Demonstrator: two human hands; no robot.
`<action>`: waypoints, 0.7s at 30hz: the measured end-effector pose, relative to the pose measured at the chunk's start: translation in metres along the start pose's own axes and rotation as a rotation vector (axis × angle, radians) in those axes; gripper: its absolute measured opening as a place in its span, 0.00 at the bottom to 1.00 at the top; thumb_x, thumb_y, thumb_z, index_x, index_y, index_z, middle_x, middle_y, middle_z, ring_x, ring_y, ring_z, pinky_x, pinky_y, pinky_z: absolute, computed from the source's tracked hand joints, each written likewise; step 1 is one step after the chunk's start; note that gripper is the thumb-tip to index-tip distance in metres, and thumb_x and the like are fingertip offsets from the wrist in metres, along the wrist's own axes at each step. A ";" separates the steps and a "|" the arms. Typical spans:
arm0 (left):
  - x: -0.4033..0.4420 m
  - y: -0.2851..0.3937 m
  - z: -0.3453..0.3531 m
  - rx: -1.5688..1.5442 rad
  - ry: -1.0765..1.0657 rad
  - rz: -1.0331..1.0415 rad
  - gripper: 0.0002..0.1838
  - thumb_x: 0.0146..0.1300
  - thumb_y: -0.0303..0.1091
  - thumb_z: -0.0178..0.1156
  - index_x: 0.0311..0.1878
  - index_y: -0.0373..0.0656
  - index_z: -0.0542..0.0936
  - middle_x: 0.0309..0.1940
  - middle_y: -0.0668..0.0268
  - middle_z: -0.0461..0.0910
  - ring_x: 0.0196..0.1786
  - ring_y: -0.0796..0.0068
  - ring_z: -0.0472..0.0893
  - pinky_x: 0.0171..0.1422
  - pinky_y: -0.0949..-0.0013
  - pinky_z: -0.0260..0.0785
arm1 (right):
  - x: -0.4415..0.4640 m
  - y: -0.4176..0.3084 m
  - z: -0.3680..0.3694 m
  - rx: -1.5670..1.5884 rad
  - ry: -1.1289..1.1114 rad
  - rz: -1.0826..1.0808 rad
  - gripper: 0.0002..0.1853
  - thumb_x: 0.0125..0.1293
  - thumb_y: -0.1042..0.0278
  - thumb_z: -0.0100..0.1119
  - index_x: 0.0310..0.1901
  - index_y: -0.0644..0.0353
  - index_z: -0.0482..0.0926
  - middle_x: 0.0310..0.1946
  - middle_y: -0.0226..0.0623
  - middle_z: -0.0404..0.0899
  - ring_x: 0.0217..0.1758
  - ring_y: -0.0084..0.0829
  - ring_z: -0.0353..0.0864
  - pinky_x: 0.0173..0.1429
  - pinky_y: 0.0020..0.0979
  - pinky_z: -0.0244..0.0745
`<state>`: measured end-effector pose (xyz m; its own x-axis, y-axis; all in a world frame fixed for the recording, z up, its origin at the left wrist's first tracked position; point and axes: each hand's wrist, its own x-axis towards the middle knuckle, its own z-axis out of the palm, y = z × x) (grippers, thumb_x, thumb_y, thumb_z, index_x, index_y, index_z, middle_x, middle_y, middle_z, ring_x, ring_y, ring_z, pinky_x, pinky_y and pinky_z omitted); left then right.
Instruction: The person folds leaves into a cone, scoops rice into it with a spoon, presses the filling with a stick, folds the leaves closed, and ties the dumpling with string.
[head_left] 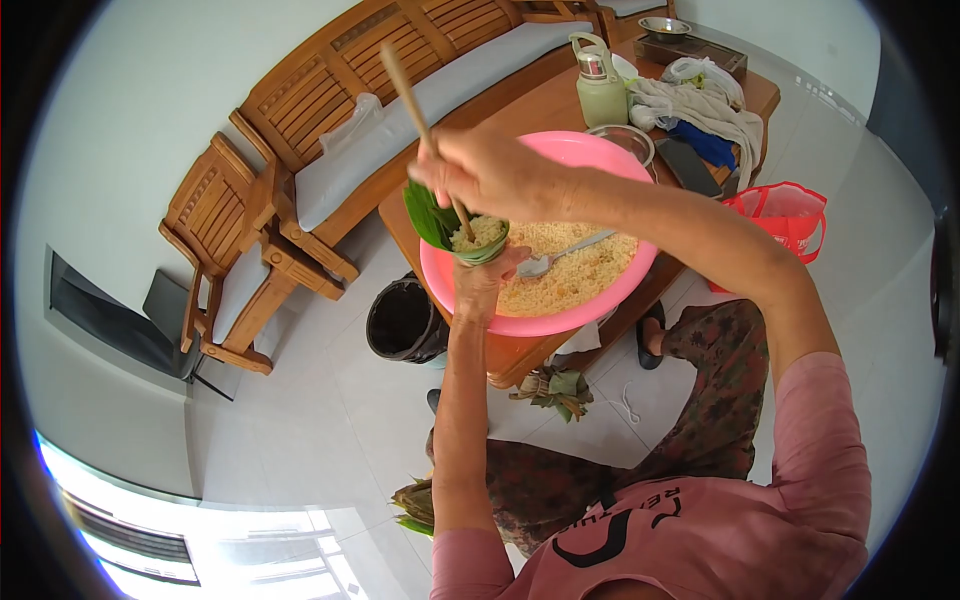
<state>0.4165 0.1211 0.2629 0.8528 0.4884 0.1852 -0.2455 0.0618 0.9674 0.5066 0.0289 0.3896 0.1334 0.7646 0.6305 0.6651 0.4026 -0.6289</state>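
My left hand is wrapped round the base of a cone of folded green leaves, held over the near left rim of a pink basin. Pale rice grains fill the cone's mouth. Above it, my right hand grips a wooden chopstick, whose lower end stands in that rice. The right hand is slightly blurred. More rice mixed with yellowish bits lies in the basin, with a spoon resting on it.
The basin sits on a wooden table with a green flask, cloths and a dark tray. A black bin stands at left, a red bag at right. Leaf bundles lie on the floor.
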 end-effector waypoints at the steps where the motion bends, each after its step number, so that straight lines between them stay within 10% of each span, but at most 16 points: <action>1: 0.000 0.001 0.000 -0.009 -0.008 -0.005 0.12 0.43 0.20 0.65 0.26 0.46 0.71 0.19 0.75 0.67 0.19 0.82 0.65 0.24 0.77 0.57 | 0.003 -0.008 -0.007 0.006 0.061 -0.032 0.16 0.68 0.60 0.45 0.33 0.66 0.72 0.19 0.36 0.75 0.21 0.25 0.75 0.27 0.28 0.70; 18: -0.006 0.006 0.002 -0.091 -0.001 -0.002 0.15 0.43 0.17 0.64 0.31 0.46 0.71 0.21 0.74 0.67 0.22 0.82 0.66 0.26 0.77 0.58 | -0.004 0.018 0.000 -0.113 -0.005 0.008 0.17 0.69 0.59 0.43 0.31 0.65 0.70 0.17 0.32 0.73 0.21 0.23 0.75 0.25 0.27 0.71; 21: -0.006 0.008 0.003 -0.100 0.010 0.004 0.14 0.44 0.18 0.64 0.30 0.46 0.71 0.21 0.74 0.67 0.22 0.82 0.66 0.26 0.77 0.58 | -0.003 0.016 0.005 -0.013 0.060 -0.033 0.16 0.66 0.64 0.48 0.27 0.70 0.72 0.12 0.44 0.72 0.16 0.38 0.76 0.23 0.35 0.68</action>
<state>0.4110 0.1158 0.2705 0.8472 0.4976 0.1864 -0.2938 0.1464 0.9446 0.5134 0.0352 0.3751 0.1549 0.7190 0.6775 0.6793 0.4204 -0.6015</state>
